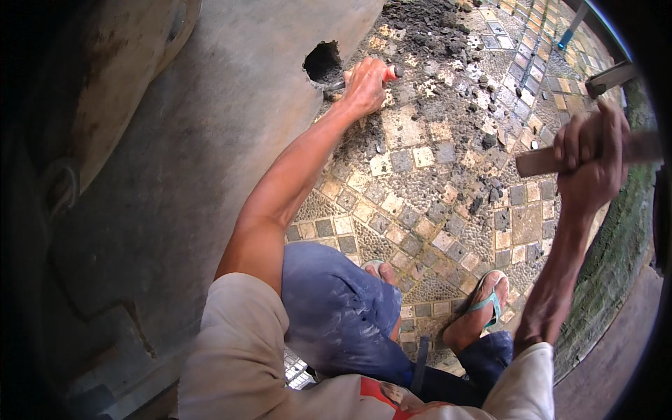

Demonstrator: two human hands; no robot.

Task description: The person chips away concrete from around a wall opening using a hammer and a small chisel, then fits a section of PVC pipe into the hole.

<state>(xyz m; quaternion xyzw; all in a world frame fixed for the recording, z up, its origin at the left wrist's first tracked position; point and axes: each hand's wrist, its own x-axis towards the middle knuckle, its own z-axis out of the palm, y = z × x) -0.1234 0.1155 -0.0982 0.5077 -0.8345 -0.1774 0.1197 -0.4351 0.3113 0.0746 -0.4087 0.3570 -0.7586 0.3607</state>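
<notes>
Down at the foot of the grey concrete wall (210,140), a red-handled steel chisel (364,77) was gripped tight in the left hand (364,87), its tip set right at the edge of a ragged dark hole (322,61) already broken through. A wooden-handled hammer (546,161) was clenched in the right hand (591,157), raised well apart from the chisel; its head couldn't be seen.

Honestly, the knuckles looked most at risk: a swing landed slightly off could catch the left hand instead of the chisel end. Chips could also be thrown up, and the feet were only covered by teal flip-flops (490,301). Loose grey rubble (483,189) was scattered over the patterned mosaic paving (420,210), so footing could be lost too.

No packages, labels or signs could be made out anywhere.
</notes>
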